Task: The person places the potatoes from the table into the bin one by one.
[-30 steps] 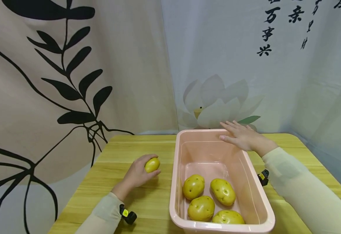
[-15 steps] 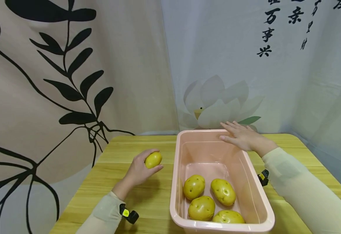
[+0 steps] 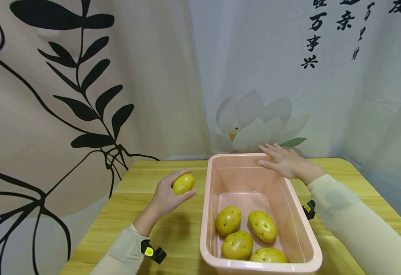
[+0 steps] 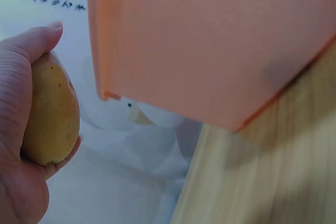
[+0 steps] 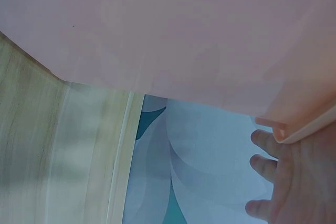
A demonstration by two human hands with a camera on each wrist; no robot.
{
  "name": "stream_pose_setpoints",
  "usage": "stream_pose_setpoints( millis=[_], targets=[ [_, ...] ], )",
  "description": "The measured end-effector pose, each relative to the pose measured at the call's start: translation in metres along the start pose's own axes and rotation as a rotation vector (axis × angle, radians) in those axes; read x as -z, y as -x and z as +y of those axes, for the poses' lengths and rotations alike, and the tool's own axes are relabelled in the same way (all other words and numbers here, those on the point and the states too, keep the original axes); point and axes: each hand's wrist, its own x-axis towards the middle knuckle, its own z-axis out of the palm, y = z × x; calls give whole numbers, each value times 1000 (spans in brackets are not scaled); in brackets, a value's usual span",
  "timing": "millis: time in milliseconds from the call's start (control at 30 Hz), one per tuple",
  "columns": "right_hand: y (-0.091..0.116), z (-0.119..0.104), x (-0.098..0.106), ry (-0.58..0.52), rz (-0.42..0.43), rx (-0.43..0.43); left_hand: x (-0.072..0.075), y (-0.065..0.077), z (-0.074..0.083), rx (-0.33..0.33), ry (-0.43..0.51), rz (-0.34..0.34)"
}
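Observation:
In the head view my left hand [image 3: 164, 198] grips a yellow potato [image 3: 183, 184] above the table, left of the pink plastic tub [image 3: 235, 176]. The left wrist view has this potato [image 4: 52, 111] between thumb and fingers, apart from the tub's outer wall [image 4: 210, 45]. My right hand [image 3: 286, 162] rests on the tub's far right corner, its fingers extended over the rim. Several potatoes lie in the near part of the tub, among them one potato [image 3: 228, 220] on the left and another potato [image 3: 262, 226] on the right. The right wrist view shows fingertips [image 5: 262, 167] beyond the rim.
The tub stands on a wood-grain table [image 3: 173, 236]. Behind the table hangs a pale curtain [image 3: 159, 95] with printed plants and characters. Each wrist wears a small black camera, such as the left camera [image 3: 157, 254].
My left hand has lifted the potato up and slightly right from near the tabletop. The right hand stays on the rim, and the potatoes in the tub have not moved.

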Motion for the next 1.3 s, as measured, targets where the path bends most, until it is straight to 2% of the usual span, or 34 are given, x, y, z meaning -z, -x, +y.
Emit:
stream_pose_setpoints(
  millis=[200,300,433,533,567,700,767,867,1100,1300],
  targets=[
    [-1,1,0,-2,6,4,0,-12,15,-61,48,4],
    [-1,2,0,-1,5,3,1,-16,25,-67,57,10],
    [-2,1,0,4,4,2,5,-22,46,-60,73,-5],
    [-2,1,1,8,3,3,9,-29,65,-76,104,-23],
    [-2,1,1,8,3,3,9,-31,67,-80,122,-29],
    [-1,0,2,8,3,1,2,-40,63,-86,170,-55],
    [-1,-1,2,9,3,-2,-3,-44,57,-82,178,-65],
    [-1,-1,0,7,3,-4,-6,-48,57,-86,186,-78],
    [-2,-2,-1,9,8,0,-11,-58,64,-69,189,-151],
    [-2,-2,-1,6,8,-9,-17,-68,71,-13,258,-205]
  ],
)
